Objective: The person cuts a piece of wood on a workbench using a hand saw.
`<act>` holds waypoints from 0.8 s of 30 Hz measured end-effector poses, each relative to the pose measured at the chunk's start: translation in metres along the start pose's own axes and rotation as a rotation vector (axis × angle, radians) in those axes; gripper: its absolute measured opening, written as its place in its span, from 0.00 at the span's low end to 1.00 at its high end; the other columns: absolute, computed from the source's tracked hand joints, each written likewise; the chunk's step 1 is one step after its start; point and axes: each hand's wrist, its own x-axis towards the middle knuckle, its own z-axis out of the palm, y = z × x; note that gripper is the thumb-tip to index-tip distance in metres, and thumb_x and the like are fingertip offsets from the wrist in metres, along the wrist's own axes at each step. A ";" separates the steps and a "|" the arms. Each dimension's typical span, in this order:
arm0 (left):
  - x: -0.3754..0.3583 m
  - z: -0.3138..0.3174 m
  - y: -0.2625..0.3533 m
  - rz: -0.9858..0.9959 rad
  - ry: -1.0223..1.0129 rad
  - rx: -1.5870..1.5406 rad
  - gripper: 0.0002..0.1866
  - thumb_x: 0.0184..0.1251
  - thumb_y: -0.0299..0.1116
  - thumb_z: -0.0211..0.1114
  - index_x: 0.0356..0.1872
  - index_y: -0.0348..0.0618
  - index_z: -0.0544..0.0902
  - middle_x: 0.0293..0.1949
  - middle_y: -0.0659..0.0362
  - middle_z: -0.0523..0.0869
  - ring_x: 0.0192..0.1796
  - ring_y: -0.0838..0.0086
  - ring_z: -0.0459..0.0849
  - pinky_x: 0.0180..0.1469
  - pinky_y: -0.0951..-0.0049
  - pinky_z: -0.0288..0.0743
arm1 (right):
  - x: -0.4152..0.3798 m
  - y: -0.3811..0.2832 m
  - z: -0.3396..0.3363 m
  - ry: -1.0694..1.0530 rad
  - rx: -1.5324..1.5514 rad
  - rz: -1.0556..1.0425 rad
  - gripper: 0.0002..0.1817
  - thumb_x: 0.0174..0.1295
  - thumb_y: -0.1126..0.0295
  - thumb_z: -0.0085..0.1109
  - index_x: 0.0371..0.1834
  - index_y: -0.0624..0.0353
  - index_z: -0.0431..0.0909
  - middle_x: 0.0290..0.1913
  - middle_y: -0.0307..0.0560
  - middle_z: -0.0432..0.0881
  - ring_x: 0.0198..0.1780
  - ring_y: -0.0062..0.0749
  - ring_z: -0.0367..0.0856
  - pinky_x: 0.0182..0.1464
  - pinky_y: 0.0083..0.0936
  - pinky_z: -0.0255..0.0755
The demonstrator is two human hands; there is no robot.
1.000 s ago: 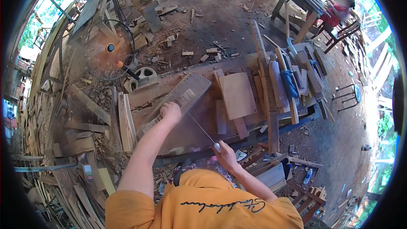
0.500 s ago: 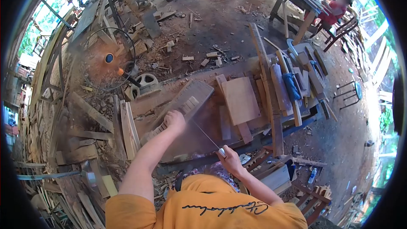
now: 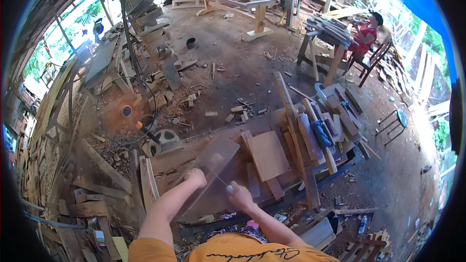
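My right hand is closed round the pale handle of a long, thin tool; its narrow shaft runs up and left across a wooden block, and I cannot make out whether it is a file or a thin saw. My left hand is closed at the near left side of that wooden block, which lies slanted on the workbench. Motion smears the block's upper face. Right of it, a flat square board rests on other wood pieces.
A long plank and stacked timber lie at the bench's right. A round fan stands at the left. Wood scraps litter the floor. Far right, a person in red sits by a table; a stool stands nearer.
The view has tilted upward, showing more of the far yard. My right hand has moved left, closer to the block and my left hand, with the tool farther across the block.
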 end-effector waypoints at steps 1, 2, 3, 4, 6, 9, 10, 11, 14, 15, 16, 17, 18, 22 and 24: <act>0.004 0.000 0.001 -0.001 0.008 -0.009 0.28 0.61 0.34 0.62 0.61 0.26 0.76 0.65 0.39 0.76 0.66 0.51 0.78 0.64 0.60 0.76 | -0.001 0.000 0.001 0.009 0.006 0.016 0.12 0.61 0.65 0.60 0.42 0.57 0.72 0.35 0.67 0.83 0.40 0.67 0.82 0.43 0.57 0.75; 0.012 0.002 0.003 -0.040 0.007 -0.051 0.29 0.60 0.37 0.63 0.61 0.29 0.78 0.65 0.41 0.77 0.67 0.54 0.78 0.65 0.61 0.75 | 0.001 -0.001 0.000 0.018 0.011 0.033 0.11 0.61 0.65 0.61 0.42 0.58 0.74 0.35 0.67 0.83 0.40 0.67 0.82 0.42 0.56 0.75; 0.022 0.005 0.005 -0.080 -0.001 -0.094 0.30 0.59 0.40 0.64 0.60 0.32 0.80 0.65 0.42 0.78 0.67 0.56 0.78 0.66 0.62 0.74 | 0.003 0.000 0.001 0.016 0.004 0.026 0.11 0.61 0.65 0.61 0.42 0.58 0.74 0.35 0.67 0.83 0.40 0.67 0.82 0.42 0.56 0.75; 0.035 0.012 0.007 -0.083 -0.003 -0.105 0.30 0.59 0.40 0.64 0.60 0.32 0.80 0.65 0.42 0.78 0.67 0.56 0.78 0.66 0.62 0.74 | 0.003 0.002 0.002 0.011 0.014 0.037 0.12 0.60 0.66 0.61 0.42 0.58 0.74 0.35 0.67 0.83 0.41 0.67 0.82 0.43 0.56 0.75; 0.062 0.023 0.005 -0.043 -0.026 0.001 0.31 0.56 0.43 0.65 0.60 0.35 0.81 0.62 0.42 0.80 0.63 0.56 0.82 0.64 0.63 0.76 | 0.004 0.004 0.002 -0.007 0.017 0.036 0.12 0.59 0.66 0.62 0.42 0.58 0.74 0.35 0.66 0.83 0.41 0.67 0.82 0.43 0.55 0.76; 0.041 0.001 0.003 -0.017 -0.205 -0.030 0.32 0.56 0.45 0.64 0.61 0.36 0.80 0.63 0.41 0.79 0.64 0.56 0.81 0.65 0.63 0.75 | 0.002 0.003 0.002 -0.011 0.006 0.048 0.12 0.58 0.67 0.63 0.42 0.58 0.74 0.35 0.66 0.83 0.41 0.67 0.82 0.44 0.55 0.76; 0.030 -0.013 0.004 0.003 -0.294 -0.033 0.33 0.57 0.46 0.63 0.62 0.37 0.80 0.64 0.40 0.78 0.64 0.56 0.81 0.65 0.63 0.75 | 0.000 0.004 0.002 -0.015 0.011 0.056 0.13 0.58 0.67 0.63 0.42 0.59 0.74 0.35 0.66 0.84 0.41 0.67 0.82 0.43 0.55 0.76; 0.024 -0.028 0.005 0.024 -0.375 -0.032 0.33 0.57 0.47 0.63 0.62 0.37 0.79 0.65 0.40 0.78 0.65 0.56 0.80 0.65 0.63 0.75 | 0.003 0.003 0.001 -0.010 0.018 0.060 0.13 0.57 0.68 0.63 0.42 0.59 0.74 0.35 0.66 0.84 0.41 0.68 0.82 0.43 0.55 0.77; 0.039 -0.007 -0.017 0.009 -0.299 -0.160 0.35 0.58 0.48 0.61 0.64 0.36 0.77 0.67 0.40 0.75 0.67 0.53 0.77 0.67 0.59 0.72 | 0.001 0.010 0.006 0.002 0.027 0.046 0.13 0.58 0.67 0.63 0.43 0.58 0.74 0.36 0.67 0.84 0.41 0.68 0.82 0.43 0.55 0.76; 0.044 0.005 -0.025 -0.028 -0.135 -0.308 0.36 0.58 0.48 0.60 0.65 0.33 0.76 0.69 0.41 0.73 0.69 0.50 0.75 0.69 0.55 0.70 | 0.002 0.011 0.007 0.020 0.038 0.052 0.13 0.58 0.67 0.63 0.43 0.58 0.74 0.36 0.67 0.84 0.41 0.68 0.82 0.43 0.55 0.76; 0.038 0.010 -0.026 -0.068 0.041 -0.377 0.33 0.60 0.46 0.58 0.64 0.34 0.77 0.69 0.40 0.72 0.69 0.49 0.73 0.69 0.53 0.68 | 0.001 0.011 0.009 0.026 0.045 0.047 0.13 0.58 0.67 0.63 0.43 0.58 0.74 0.36 0.67 0.84 0.41 0.68 0.82 0.44 0.56 0.76; 0.032 0.017 -0.027 -0.104 0.217 -0.447 0.30 0.63 0.44 0.56 0.63 0.35 0.77 0.68 0.40 0.72 0.69 0.48 0.72 0.70 0.51 0.67 | 0.001 0.008 0.008 0.032 0.051 0.041 0.13 0.59 0.66 0.63 0.43 0.58 0.74 0.36 0.67 0.83 0.42 0.68 0.82 0.44 0.56 0.76; 0.032 0.027 -0.023 -0.142 0.406 -0.476 0.25 0.66 0.40 0.53 0.58 0.36 0.80 0.66 0.41 0.73 0.70 0.46 0.68 0.71 0.49 0.64 | 0.000 0.006 0.005 0.037 0.062 0.038 0.13 0.60 0.65 0.63 0.43 0.58 0.73 0.35 0.68 0.83 0.41 0.68 0.82 0.44 0.56 0.76; 0.054 0.057 0.010 -0.401 0.803 -0.685 0.21 0.69 0.41 0.52 0.59 0.43 0.75 0.61 0.44 0.74 0.68 0.47 0.68 0.72 0.44 0.57 | 0.001 0.008 0.007 0.027 0.056 0.040 0.13 0.63 0.63 0.62 0.40 0.59 0.71 0.34 0.68 0.82 0.40 0.68 0.81 0.42 0.57 0.74; 0.085 0.081 0.012 -0.547 0.824 -0.592 0.24 0.72 0.38 0.44 0.66 0.48 0.70 0.63 0.45 0.73 0.68 0.51 0.68 0.69 0.43 0.56 | 0.004 0.005 0.005 0.005 0.041 0.049 0.13 0.63 0.63 0.61 0.41 0.59 0.71 0.35 0.68 0.82 0.41 0.67 0.81 0.43 0.57 0.74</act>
